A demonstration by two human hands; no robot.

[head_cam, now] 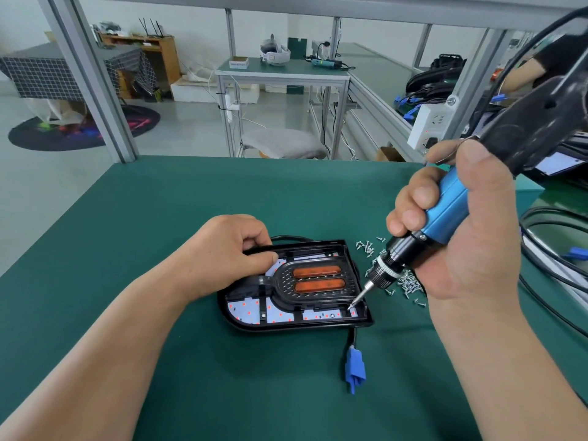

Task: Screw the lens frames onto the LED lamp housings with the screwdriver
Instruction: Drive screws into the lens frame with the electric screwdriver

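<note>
In the head view, a black LED lamp housing (296, 326) lies flat on the green counter (191, 192), a little right of the middle and close to the person. Inside it sits the black lens frame (318, 296) with 2 orange oblong lenses side by side, and around the frame a white LED board with small red dots shows.

The left hand (229, 249) holds the housing at its far left corner: the fingers are curled over the rim and the thumb presses down on top near the frame. The right hand (461, 237) is clamped around the blue body of an electric screwdriver (445, 214), which is tilted, its black top end up to the right. The bit tip (351, 305) touches the near right corner of the housing, just beside the frame. The 2 hands are apart, one on each side of the housing.

A loose pile of small silver screws (410, 283) lies on the counter just right of the housing, partly behind the screwdriver. A short black cable (351, 335) leaves the near edge of the housing and ends in a blue connector (354, 370) on the counter. At the right edge, black cables (547, 249) lie in loops, and a white power strip (428, 125) hangs on the metal frame behind
</note>
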